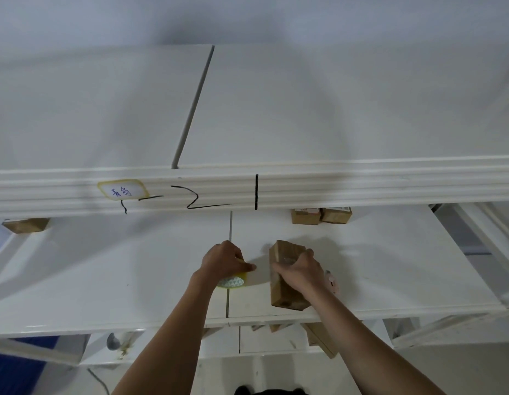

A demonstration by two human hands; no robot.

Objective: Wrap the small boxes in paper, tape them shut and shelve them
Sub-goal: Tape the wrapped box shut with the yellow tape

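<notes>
A long brown paper-wrapped box (286,273) is gripped by the right hand (297,270) on the white shelf (105,269); a yellow tape roll (232,279) is clasped by the left hand (223,262).

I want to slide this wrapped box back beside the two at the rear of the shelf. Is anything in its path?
Nothing visible. The box, held by the right hand, has bare shelf between it and the rear boxes.

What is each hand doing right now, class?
Left hand: grips the tape roll on the shelf.
Right hand: grips the wrapped box.
</notes>
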